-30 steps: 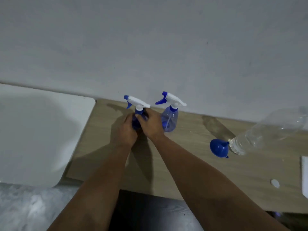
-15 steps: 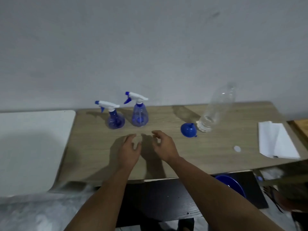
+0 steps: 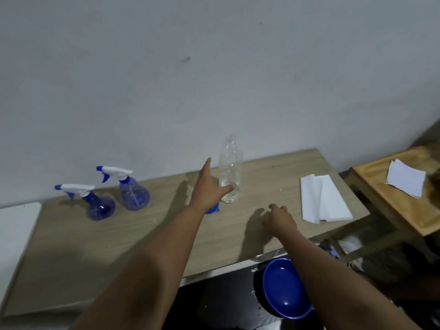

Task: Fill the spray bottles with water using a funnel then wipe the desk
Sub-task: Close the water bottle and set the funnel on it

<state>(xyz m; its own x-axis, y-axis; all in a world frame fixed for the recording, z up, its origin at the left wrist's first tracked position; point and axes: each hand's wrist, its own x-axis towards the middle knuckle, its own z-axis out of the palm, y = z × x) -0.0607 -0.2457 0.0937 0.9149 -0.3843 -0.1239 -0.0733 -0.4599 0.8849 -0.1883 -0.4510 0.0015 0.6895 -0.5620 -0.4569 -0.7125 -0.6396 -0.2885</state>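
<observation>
Hands reach out over a light wooden desk [image 3: 133, 239] set against a plain grey wall [image 3: 214, 67]. The left hand [image 3: 209, 189] is spread wide, fingers pointing toward the wall and thumb stretched to the right so that its tip meets the lower side of a clear plastic bottle [image 3: 229, 170]; the hand is not closed around it. That bottle stands upright near the back edge of the desk, uncapped, with a little water at the bottom. A blue funnel [image 3: 213, 209] lies on the desk just under the left wrist, mostly hidden by it, with only a small part of its rim showing.

The right hand [image 3: 279, 217] hovers low over the desk to the right of the bottle, knuckles up and fingers loosely curled downward, gripping nothing that can be seen.

Two blue spray bottles with white triggers stand on the left part of the desk, well apart from both hands: the nearer spray bottle [image 3: 95, 202] toward the left edge and the farther spray bottle [image 3: 131, 189] just beside it, closer to the wall. Both have their spray heads on, nozzles pointing left.

A folded white cloth [image 3: 323, 202] lies flat near the right end of the desk. Below the front edge, a blue basin [image 3: 283, 291] sits low on a dark surface. A white table [image 3: 12, 229] abuts the desk on the left, and a wooden side table [image 3: 390, 196] with white papers [image 3: 406, 178] stands to the right.
</observation>
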